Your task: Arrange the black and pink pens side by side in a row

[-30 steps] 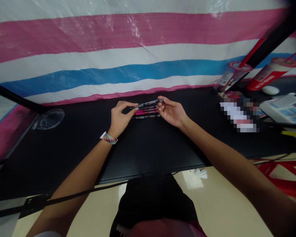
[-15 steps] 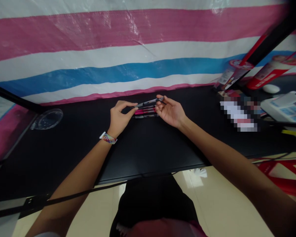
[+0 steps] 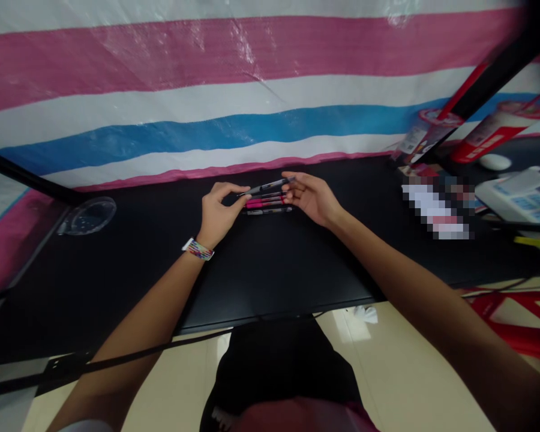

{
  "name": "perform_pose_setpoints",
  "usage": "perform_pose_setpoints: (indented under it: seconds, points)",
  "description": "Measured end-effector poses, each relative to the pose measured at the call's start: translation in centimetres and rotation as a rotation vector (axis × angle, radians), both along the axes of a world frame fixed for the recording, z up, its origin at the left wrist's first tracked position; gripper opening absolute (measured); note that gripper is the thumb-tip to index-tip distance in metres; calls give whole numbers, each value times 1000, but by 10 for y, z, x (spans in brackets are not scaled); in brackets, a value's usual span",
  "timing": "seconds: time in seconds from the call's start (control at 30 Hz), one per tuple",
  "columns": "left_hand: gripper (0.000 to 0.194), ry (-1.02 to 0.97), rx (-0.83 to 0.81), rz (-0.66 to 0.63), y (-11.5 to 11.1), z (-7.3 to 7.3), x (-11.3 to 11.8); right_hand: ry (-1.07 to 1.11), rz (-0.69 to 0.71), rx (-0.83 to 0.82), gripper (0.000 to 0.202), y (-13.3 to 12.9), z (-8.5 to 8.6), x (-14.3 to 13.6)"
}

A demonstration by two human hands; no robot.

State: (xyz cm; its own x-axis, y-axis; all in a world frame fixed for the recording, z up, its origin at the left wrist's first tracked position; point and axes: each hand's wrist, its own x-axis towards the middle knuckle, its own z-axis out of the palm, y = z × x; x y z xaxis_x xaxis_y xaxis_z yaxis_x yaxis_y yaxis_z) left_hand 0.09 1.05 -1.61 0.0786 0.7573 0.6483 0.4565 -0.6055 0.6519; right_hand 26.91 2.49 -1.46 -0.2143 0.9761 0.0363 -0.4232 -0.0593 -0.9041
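A grey and black pen (image 3: 269, 186) is held slightly tilted above the black table, its right end higher. My left hand (image 3: 219, 216) pinches its tip end between thumb and forefinger. At the other end, my right hand (image 3: 315, 199) grips the pen with its fingertips, the other fingers curled below. Just under the held pen lie a pink pen (image 3: 264, 203) and a dark pen with clear parts (image 3: 268, 210), side by side. Another dark pen lies partly hidden behind the held one.
A clear round plastic lid (image 3: 90, 216) rests on the black table (image 3: 279, 270) at left. On the right stand drink cups with straws (image 3: 425, 135), a white egg-shaped object (image 3: 495, 161), a blurred-out packet (image 3: 436, 210) and a white device (image 3: 519, 195). A striped sheet (image 3: 252, 90) hangs behind.
My right hand's fingers have shifted slightly on the pen's end and the hand has turned a little, uncovering more of the lowest pen. My left hand has stayed nearly still.
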Motion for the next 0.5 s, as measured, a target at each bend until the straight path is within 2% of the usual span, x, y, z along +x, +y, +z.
perform_pose_setpoints:
  seconds: [0.07,0.13,0.33,0.4,0.5]
  points:
    - [14,8,-13,10,2,-1,-1,-116,-77,84,27,1,-2,1]
    - [14,19,-33,25,2,-2,-1,-152,-98,106,23,3,-4,1]
    - [12,7,-37,20,1,0,1,83,159,-130,32,4,0,7]
    - [11,-1,-35,16,0,1,2,124,171,-190,30,2,4,7]
    - [10,-19,-59,6,-2,2,5,171,117,-209,17,0,5,2]
